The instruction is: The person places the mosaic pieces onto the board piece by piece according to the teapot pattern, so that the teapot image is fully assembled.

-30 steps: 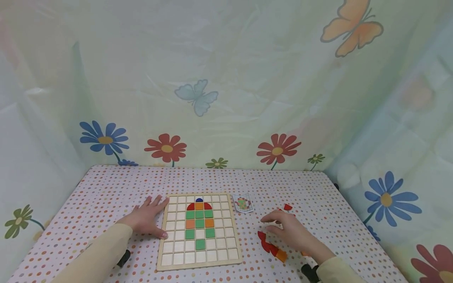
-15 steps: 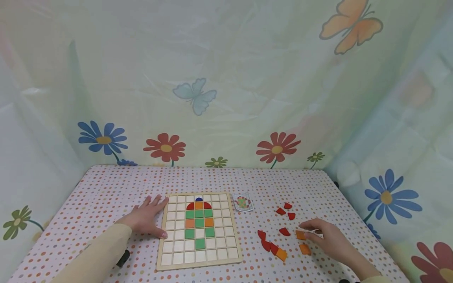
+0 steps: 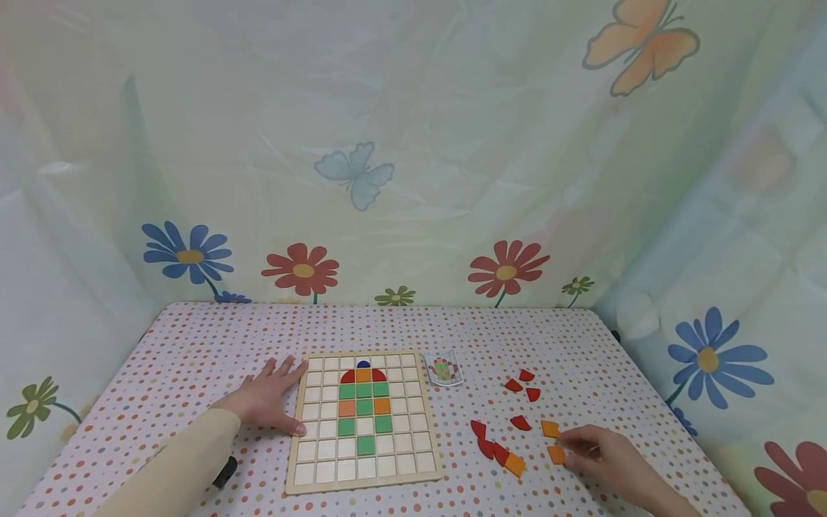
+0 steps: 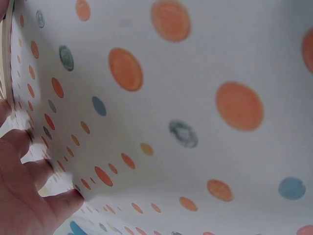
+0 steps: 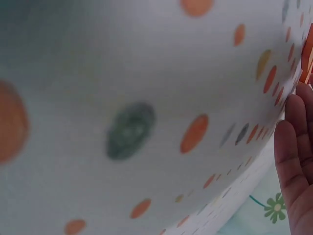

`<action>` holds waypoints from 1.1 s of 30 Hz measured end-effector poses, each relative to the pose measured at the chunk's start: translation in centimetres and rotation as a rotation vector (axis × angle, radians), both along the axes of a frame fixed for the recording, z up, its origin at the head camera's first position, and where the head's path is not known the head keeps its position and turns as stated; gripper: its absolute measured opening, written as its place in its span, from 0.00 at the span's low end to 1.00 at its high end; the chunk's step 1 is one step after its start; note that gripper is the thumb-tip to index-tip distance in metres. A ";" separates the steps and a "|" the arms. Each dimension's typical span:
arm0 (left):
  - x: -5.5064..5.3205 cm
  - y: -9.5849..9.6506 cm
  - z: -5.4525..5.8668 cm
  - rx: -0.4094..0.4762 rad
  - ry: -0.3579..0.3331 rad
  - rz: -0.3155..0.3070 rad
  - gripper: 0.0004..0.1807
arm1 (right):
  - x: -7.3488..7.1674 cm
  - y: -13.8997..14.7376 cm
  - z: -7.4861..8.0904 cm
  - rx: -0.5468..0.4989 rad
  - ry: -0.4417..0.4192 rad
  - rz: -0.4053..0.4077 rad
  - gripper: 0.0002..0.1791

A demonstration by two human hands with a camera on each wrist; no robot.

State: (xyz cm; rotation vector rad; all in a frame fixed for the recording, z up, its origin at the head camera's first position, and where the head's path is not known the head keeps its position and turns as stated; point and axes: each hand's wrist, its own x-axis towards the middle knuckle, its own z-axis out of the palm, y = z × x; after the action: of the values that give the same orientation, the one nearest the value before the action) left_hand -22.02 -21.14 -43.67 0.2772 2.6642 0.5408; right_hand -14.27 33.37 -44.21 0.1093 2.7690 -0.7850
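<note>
A wooden grid board (image 3: 425, 462) lies on the table, with green and orange square tiles, red quarter-round pieces and a blue rounded piece in its middle cells. My left hand (image 3: 270, 397) rests spread at the board's left edge, thumb over the rim; the left wrist view shows its fingertips down on the cloth. On the right, my right hand (image 3: 607, 457) has its thumb and index apart at two loose orange square tiles, the upper one (image 3: 550, 429) and the lower one (image 3: 556, 454). In the right wrist view its fingers (image 5: 287, 152) look fairly straight, an orange-red piece beyond them.
Several loose red quarter-round pieces (image 3: 520, 423) lie right of the board, some bunched against another orange tile (image 3: 514, 464). A small picture card (image 3: 444, 369) sits by the board's upper right corner. Dotted cloth (image 3: 232, 330) covers the table; a flowered curtain (image 3: 413, 215) hangs behind.
My right hand has moved right, from over the red pieces to the two orange tiles, uncovering several red pieces. My left hand and the board have stayed put.
</note>
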 end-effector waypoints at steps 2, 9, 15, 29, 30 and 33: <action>0.0 0.0 0.0 0.003 -0.001 0.000 0.65 | 0.1 0.0 -0.1 -0.001 -0.001 0.000 0.18; -0.1 0.0 0.0 0.009 -0.005 -0.001 0.65 | -0.1 0.0 -0.2 0.008 0.004 0.042 0.17; -0.2 -0.1 -0.4 0.004 -0.013 0.004 0.66 | -0.3 -0.1 -0.4 0.035 0.004 0.030 0.15; 0.0 0.1 0.2 -0.011 -0.008 0.001 0.64 | -0.4 -1.3 0.3 0.069 0.045 0.074 0.13; 0.0 0.1 0.2 -0.013 -0.007 0.001 0.64 | -0.4 -1.6 0.5 0.061 0.057 0.080 0.13; 0.0 0.1 0.1 -0.012 -0.005 0.001 0.64 | -0.6 -2.8 1.0 0.021 0.087 0.110 0.13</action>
State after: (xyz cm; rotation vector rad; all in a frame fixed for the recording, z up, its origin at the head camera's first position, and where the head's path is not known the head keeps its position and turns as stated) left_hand -22.06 -21.04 -43.53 0.2708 2.6619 0.5252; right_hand -14.85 30.52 -43.20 -0.0738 2.8370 -0.7490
